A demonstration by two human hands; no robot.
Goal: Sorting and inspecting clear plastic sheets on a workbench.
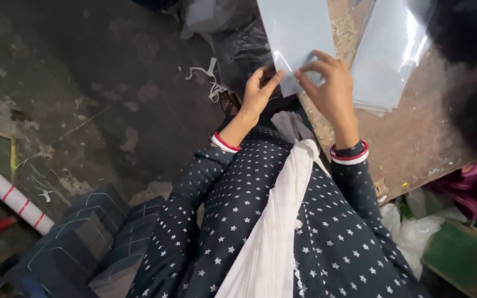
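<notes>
My left hand [258, 94] and my right hand [329, 88] both pinch the near corner of a pale grey sheet in a clear plastic sleeve [296, 33], held above the edge of a worn brown table [415, 143]. A stack of similar sleeved grey sheets [387, 55] lies on the table just right of my right hand. I wear dark star-patterned sleeves with red and white bangles at both wrists, and a white scarf [274, 232] hangs down my front.
A black plastic bag [241, 49] sits on the stained concrete floor beyond my left hand. Dark grey blocks [84, 237] are stacked at lower left beside a white tube with red bands [6, 193]. Crumpled plastic [415, 232] and a green box [465, 259] lie at lower right.
</notes>
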